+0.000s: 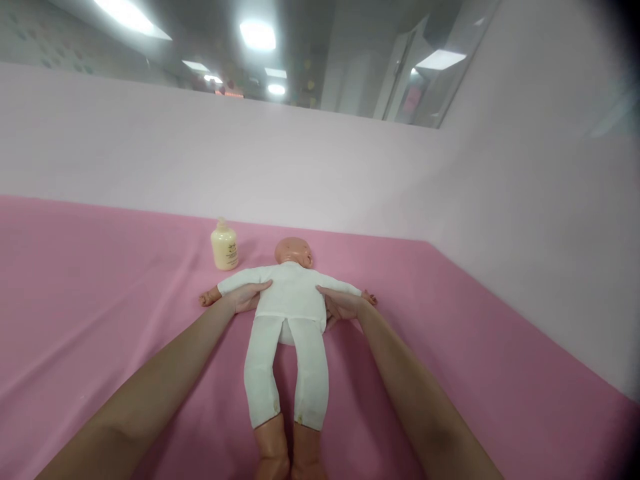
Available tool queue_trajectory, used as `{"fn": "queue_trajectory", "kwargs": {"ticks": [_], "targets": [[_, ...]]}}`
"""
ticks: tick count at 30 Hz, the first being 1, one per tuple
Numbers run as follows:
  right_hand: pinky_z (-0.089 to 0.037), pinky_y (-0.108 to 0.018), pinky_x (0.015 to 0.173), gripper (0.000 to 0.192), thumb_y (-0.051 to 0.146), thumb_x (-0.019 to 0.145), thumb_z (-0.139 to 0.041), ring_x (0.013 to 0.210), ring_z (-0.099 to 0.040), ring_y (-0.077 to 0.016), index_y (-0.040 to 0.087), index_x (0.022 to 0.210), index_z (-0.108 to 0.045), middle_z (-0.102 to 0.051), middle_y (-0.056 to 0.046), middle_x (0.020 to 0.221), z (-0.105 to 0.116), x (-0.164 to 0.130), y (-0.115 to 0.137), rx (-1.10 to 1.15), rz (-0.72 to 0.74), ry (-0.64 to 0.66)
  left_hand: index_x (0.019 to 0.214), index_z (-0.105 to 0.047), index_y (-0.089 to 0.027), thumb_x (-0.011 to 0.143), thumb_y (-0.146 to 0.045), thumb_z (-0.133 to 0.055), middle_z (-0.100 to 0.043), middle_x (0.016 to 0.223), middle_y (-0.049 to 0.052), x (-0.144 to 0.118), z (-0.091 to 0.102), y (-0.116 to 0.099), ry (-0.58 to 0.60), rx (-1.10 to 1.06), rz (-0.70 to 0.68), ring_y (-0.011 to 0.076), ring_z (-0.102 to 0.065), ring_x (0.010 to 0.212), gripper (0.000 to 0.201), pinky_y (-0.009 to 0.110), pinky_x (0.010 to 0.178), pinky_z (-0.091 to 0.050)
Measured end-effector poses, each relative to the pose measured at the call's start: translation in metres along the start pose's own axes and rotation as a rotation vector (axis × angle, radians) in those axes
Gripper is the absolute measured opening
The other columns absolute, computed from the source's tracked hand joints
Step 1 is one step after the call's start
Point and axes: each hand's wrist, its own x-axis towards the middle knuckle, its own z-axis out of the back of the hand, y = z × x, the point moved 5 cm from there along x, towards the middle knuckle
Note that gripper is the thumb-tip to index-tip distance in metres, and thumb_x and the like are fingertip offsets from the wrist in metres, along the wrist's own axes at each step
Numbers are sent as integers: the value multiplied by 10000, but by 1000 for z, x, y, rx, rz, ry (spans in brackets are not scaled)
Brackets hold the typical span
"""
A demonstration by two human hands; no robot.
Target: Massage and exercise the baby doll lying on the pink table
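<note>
Two hands at the sides of a baby doll

Left hand: fingers spread and laid flat against the left side of the doll's chest, under its outstretched arm; not clamped, only pressing.
Right hand: fingers likewise apart, laid against the right side of the chest, beneath the other arm.
Doll: lies between the two hands, face up, on the pink cloth. Long axis runs near to far; bald head at the far end, bare feet at the near end by the lower frame edge. Arms extend left and right. Dressed in a white one-piece suit, legs slightly parted.
Bottle: cream-coloured, upright, just left of the doll's head, apart from it, far of the left hand.
Wall: pale pink, along the far and right edges of the cloth.
</note>
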Motion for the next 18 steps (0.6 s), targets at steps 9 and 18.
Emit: {"fn": "queue_trajectory", "kwargs": {"ticks": [9, 18], "targets": [[-584, -305, 727, 394, 423, 699, -788, 744, -736, -206, 63, 819, -681, -750, -139, 775, 3, 0, -11, -331, -189, 363, 1176, -620, -175, 866, -338, -652, -715, 1125, 126, -3, 15, 3, 55, 99, 16, 255, -598, 1205, 352, 365, 1060, -443], [-602, -273, 588, 369, 429, 695, -799, 451, -631, -115, 84, 725, -672, -676, -19, 537, 19, 6, -14, -431, -105, 462, 842, -587, -157, 631, -351, -863, -675, 834, 19, -14, 29, 0, 225, 295, 126, 166, -671, 814, 397, 318, 778, -543]]}}
